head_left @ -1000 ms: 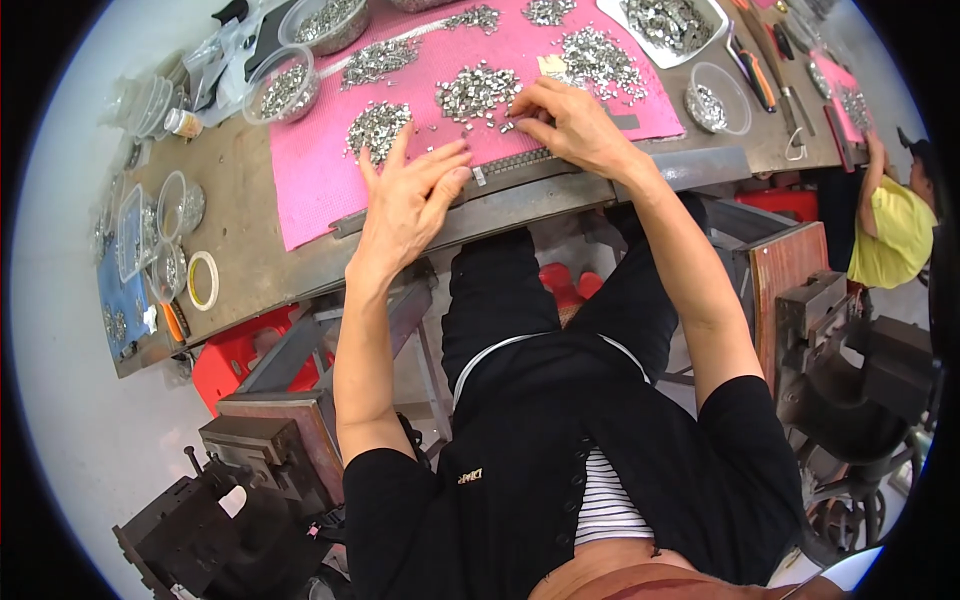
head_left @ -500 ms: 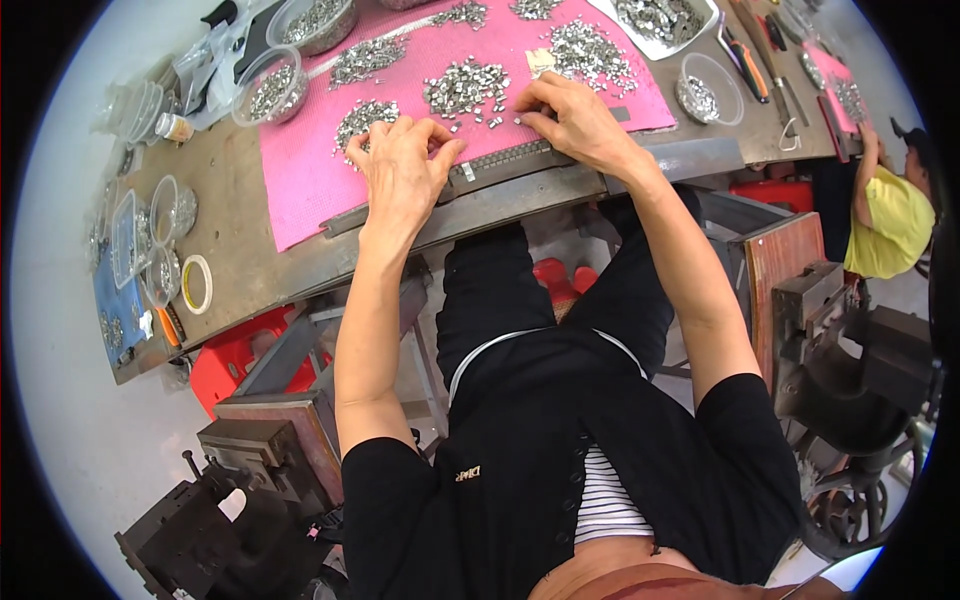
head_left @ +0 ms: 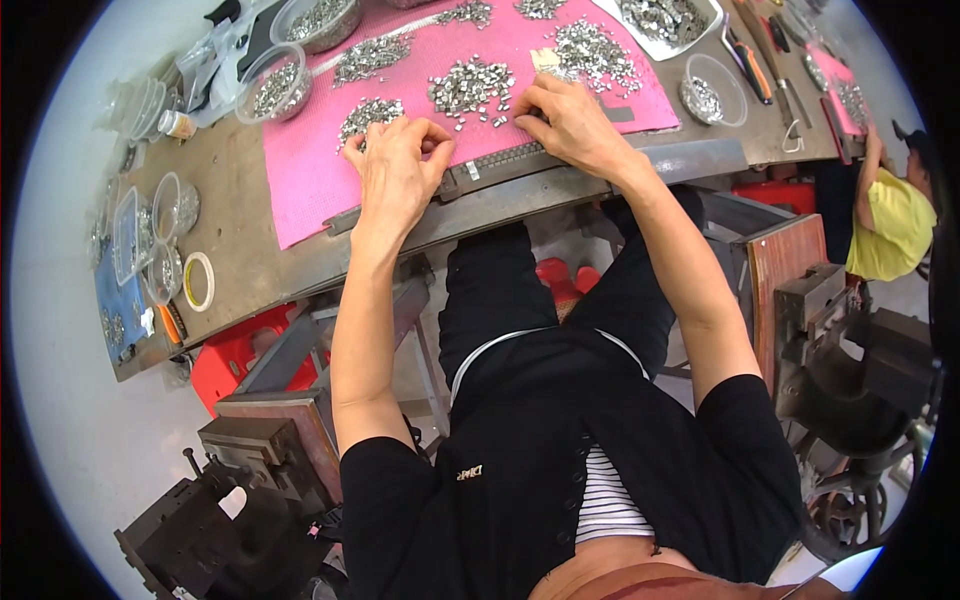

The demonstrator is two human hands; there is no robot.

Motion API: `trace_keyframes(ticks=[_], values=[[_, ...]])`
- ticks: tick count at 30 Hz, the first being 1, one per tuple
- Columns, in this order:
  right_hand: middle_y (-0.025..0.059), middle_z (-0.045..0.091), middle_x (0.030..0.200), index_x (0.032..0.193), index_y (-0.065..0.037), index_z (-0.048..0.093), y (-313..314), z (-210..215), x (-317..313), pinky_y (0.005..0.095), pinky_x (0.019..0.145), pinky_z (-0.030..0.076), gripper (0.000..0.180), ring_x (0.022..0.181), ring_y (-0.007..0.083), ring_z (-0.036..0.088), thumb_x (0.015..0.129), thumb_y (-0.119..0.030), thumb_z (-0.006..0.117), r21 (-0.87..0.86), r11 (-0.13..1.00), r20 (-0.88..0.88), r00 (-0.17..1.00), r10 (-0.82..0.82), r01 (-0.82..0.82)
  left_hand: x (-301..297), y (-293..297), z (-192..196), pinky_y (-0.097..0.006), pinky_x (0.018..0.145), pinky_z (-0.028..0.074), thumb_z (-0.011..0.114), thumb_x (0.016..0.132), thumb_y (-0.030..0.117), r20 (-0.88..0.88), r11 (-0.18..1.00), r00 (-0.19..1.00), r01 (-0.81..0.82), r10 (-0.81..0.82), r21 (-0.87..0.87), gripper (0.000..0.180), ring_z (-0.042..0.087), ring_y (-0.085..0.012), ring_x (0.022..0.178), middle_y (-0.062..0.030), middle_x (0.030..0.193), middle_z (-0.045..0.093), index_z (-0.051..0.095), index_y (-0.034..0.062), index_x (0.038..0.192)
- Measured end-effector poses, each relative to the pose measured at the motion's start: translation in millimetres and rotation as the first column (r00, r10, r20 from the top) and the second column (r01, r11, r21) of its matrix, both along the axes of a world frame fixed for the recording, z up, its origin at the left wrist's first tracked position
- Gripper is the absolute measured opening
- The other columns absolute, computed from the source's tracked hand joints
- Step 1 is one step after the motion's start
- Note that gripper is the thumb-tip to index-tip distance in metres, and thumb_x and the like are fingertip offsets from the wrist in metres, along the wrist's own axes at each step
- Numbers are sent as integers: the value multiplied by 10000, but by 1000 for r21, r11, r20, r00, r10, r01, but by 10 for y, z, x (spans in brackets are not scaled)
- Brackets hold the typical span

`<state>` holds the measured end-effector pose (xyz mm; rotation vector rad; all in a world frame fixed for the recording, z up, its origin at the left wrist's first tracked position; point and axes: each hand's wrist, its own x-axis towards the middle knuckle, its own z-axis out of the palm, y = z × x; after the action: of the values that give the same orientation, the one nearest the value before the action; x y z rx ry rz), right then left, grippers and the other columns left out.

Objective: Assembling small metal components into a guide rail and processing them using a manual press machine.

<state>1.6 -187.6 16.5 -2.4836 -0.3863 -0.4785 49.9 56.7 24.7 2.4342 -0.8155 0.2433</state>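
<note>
A seated worker bends over a pink mat (head_left: 300, 170) spread on a worn counter (head_left: 235, 240), both hands busy among small silvery metal pieces. The left hand (head_left: 395, 175) rests at the near edge of the mat, its fingers curled in and pinched together, apparently on a piece too small to make out. The right hand (head_left: 570, 125) lies flatter, fingers bent down onto the mat beside a long dark metal strip (head_left: 505, 157) that runs between the two hands along the near edge.

Judging by the layout, the sorting or loading is far from finished: several loose heaps of pieces (head_left: 470, 85) lie across the far half of the mat, and more fill a clear bowl (head_left: 275, 85) at far left, a tray (head_left: 665, 20) at far right and a small dish (head_left: 705, 95) just right of the mat. How much of the strip is already filled cannot be told.

A roll of tape (head_left: 198, 281) lies at the counter's left end. At far right, another person in a yellow shirt (head_left: 895, 225) works at a neighbouring station.
</note>
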Motion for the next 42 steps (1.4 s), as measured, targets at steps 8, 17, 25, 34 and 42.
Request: trace_keyframes(ticks=[8,17,25,34,42], values=[[106,639,895,931,-40,693,47,-58,28,430,818,474,124,872,306,644,884,-155,698,19,999,-36,999,-33,34,47,10,26,-464,977,315,715,830,188,-73,999,997,31,-32,-22,97,592,-232,910,-28,845,674,742,116,889],[58,637,875,962,-86,706,121,-68,47,390,805,455,98,814,229,657,892,-154,712,-51,998,45,998,-36,38,286,-15,-8,-491,1020,294,706,833,194,5,981,981,192,-192,-25,132,587,-224,941,-16,860,669,747,118,932],[94,650,904,937,-51,700,32,8,77,431,825,443,122,885,301,642,921,-156,640,10,999,8,999,-31,31,324,-8,-15,-526,1053,271,730,841,227,-25,972,972,235,-236,-5,141,589,-231,950,-11,867,665,756,137,946],[135,634,847,931,-5,704,-42,-42,3,382,685,516,111,754,282,660,882,-104,717,58,996,-35,998,-58,60,310,-42,14,-483,1058,277,753,864,233,58,971,973,220,-225,92,121,593,-197,937,16,905,678,754,145,947],[98,640,846,933,-29,677,-20,-70,43,393,687,514,101,751,275,665,865,-94,713,-70,998,82,997,9,-3,278,-70,-50,-542,1038,304,763,822,204,173,977,962,209,-212,32,110,602,-231,933,-12,843,664,751,125,898]])
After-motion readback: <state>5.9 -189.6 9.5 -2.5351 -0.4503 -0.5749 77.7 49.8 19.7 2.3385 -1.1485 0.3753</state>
